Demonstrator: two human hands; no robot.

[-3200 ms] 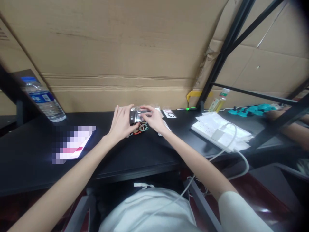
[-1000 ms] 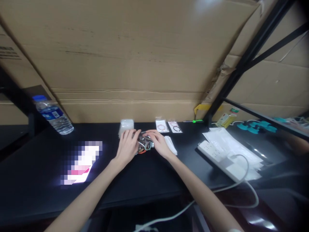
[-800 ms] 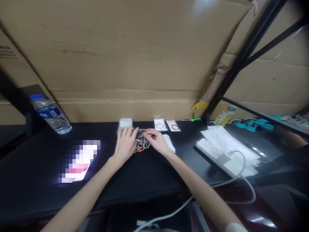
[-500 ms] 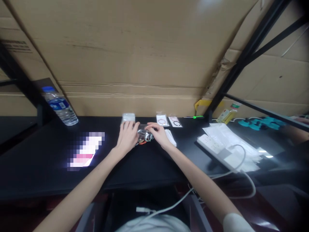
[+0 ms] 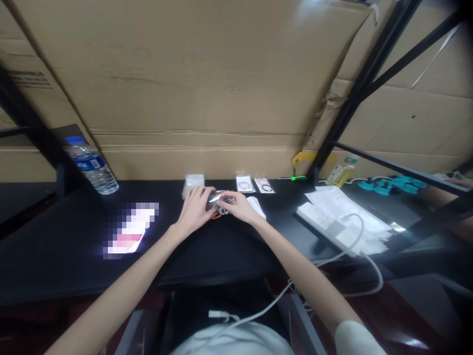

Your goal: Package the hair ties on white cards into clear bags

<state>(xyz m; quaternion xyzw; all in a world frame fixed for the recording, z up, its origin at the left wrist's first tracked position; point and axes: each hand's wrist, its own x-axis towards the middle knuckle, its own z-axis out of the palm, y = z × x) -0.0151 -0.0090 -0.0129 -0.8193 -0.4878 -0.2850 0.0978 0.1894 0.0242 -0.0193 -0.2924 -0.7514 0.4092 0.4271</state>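
Gripping: left hand (image 5: 194, 211) and right hand (image 5: 238, 209) pinch clear bag (image 5: 220, 201).
Bands (image 5: 219, 214): six o'clock below fingers.

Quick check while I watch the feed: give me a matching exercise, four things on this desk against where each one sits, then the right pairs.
Things:
1. water bottle
2. power strip
3. clear packet
4. two small bagged rings

Places:
A. between the left hand and right hand, mid-desk
B. far left of the desk, by the black post
C. at the back edge, below the cardboard wall
D. right side, on white sheets, with a white cable plugged in

Pairs: 1-B, 2-D, 3-A, 4-C
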